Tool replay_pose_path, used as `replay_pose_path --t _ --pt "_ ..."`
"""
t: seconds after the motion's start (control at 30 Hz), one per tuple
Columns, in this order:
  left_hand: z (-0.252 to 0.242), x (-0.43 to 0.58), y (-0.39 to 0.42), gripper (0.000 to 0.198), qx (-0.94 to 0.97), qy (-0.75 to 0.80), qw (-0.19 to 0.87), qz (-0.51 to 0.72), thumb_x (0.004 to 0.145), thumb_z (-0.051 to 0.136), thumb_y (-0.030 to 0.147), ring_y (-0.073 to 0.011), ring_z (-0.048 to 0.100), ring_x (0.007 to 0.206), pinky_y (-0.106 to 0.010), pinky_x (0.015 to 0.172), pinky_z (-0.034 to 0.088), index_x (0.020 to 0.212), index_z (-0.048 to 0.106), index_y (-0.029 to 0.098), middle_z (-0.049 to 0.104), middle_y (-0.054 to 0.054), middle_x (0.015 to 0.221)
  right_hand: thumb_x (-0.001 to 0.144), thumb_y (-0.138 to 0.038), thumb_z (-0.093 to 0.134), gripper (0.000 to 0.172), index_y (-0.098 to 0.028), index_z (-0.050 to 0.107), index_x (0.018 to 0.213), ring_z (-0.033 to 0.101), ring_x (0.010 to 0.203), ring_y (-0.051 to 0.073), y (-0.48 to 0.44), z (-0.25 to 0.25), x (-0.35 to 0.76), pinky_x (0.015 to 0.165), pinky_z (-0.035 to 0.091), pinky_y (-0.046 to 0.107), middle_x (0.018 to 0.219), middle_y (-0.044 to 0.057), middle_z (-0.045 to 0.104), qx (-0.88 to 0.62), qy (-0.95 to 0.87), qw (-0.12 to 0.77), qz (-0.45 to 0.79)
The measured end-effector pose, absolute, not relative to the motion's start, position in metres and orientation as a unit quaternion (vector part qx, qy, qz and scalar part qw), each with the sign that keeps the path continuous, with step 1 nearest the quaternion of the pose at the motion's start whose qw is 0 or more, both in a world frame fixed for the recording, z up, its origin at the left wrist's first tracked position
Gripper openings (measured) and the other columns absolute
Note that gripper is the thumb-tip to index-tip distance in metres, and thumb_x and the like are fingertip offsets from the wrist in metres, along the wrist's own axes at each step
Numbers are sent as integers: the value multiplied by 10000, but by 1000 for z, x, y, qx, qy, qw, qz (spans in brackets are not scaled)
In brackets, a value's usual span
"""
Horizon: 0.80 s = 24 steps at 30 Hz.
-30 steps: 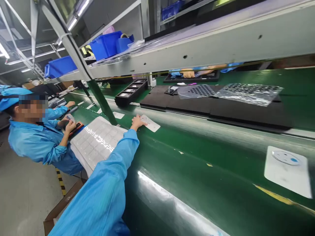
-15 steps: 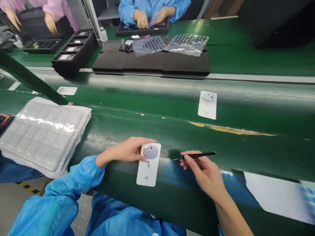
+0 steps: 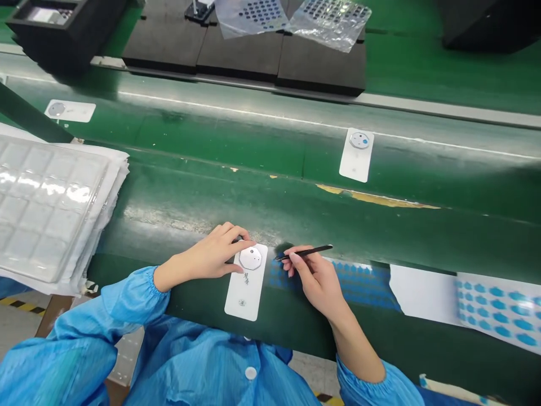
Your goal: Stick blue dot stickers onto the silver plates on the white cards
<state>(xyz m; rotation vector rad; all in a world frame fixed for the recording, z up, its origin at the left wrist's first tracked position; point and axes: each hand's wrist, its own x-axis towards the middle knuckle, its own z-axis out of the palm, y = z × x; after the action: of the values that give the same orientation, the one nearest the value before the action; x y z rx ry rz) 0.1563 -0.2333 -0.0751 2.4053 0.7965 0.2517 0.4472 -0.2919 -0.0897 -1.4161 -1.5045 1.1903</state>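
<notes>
My left hand (image 3: 211, 251) grips a white rounded panel (image 3: 245, 301) by its upper left side, with the thumb on the left edge and the fingers over the top. Near the panel's upper end is a round silvery disc (image 3: 250, 258) with small dark holes; small dark marks sit below it. Black tweezers (image 3: 313, 251) are pinched in my right hand (image 3: 313, 276), just right of the panel. Their tip points left, over a transparent sheet of blue stickers (image 3: 363, 285) that lies flat on the green surface, partly under my right hand.
A second white panel (image 3: 355, 163) with a blue dot lies farther back, another panel (image 3: 71, 111) at far left. Stacked clear trays (image 3: 46, 208) stand left beside a green post (image 3: 34, 115). Black foam blocks (image 3: 236, 56) line the back. More blue stickers (image 3: 499, 307) lie right.
The view has tilted down, so the people opposite are out of frame. The tweezers' tip now sits over the blue stickers; my left hand still holds the panel.
</notes>
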Motion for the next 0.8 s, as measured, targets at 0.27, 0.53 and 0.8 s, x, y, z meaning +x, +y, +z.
replay_pose_path --t 0.27,0.53,0.8 --pt "-72 157 -232 611 902 298 297 92 896 855 325 -305 505 1156 -476 996 499 1416 567 187 573 -135 1381 1091 -450 633 270 -208 733 1025 681 625 157 -292 -85 445 616 588 289 791 38 735 -551 -541 393 499" --pt "-75 157 -232 552 903 298 295 95 927 823 343 -306 511 1169 -475 1012 491 1398 575 197 567 -140 1387 1010 -558 724 371 -188 721 982 693 565 170 -280 -79 409 555 600 293 755 59 762 -548 -454 389 585" --pt "-75 158 -232 601 906 295 290 91 919 833 350 -316 505 1195 -471 1014 484 1429 560 186 563 -149 1400 983 -574 757 395 -181 717 967 691 557 163 -277 -77 408 538 605 278 745 61 763 -555 -445 381 590"
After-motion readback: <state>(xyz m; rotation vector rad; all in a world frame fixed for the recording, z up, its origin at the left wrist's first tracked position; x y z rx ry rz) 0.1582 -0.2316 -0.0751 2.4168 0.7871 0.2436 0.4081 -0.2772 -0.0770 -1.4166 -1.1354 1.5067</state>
